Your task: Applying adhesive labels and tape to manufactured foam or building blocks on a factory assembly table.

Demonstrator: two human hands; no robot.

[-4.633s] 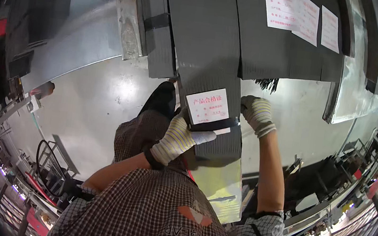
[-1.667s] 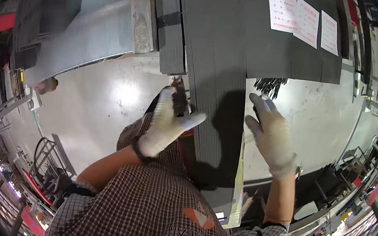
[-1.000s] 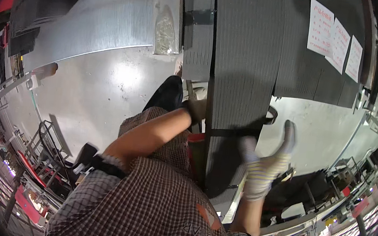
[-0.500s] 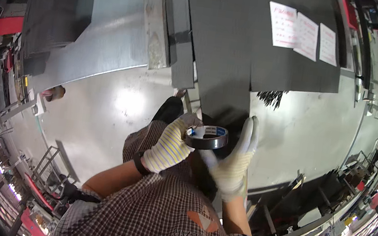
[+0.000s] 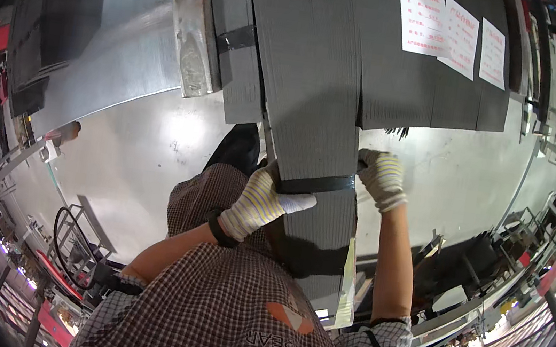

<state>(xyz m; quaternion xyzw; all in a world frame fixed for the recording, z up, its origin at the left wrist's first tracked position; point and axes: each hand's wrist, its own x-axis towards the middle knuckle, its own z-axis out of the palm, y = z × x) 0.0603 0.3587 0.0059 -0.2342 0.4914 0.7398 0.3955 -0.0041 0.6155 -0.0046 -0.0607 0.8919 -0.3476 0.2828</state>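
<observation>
A long dark grey corrugated board (image 5: 313, 94) runs toward me, crossed near my end by a band of black tape (image 5: 317, 183). At its left edge is my left hand (image 5: 256, 206) in a striped knit glove, the thumb lying over the board's top just below the band. The other left fingers wrap the edge and are partly hidden. Beside the right edge, near the band's end, my gloved right hand (image 5: 382, 180) is closed with bent fingers. Something dark is at its fingertips, too small to make out. The tape roll is not visible now.
Wider dark grey sheets (image 5: 408, 92) lie to the right, with white printed papers (image 5: 424, 21) on them. A worn metal beam (image 5: 194, 36) and a shiny metal sheet (image 5: 131, 35) are at the left. Racks and machinery ring the pale floor (image 5: 130, 175).
The tape roll, held up in my left hand before, has gone from sight. A tape band now shows across the board. My left hand grips the board's edge; my right hand, outstretched before, has closed.
</observation>
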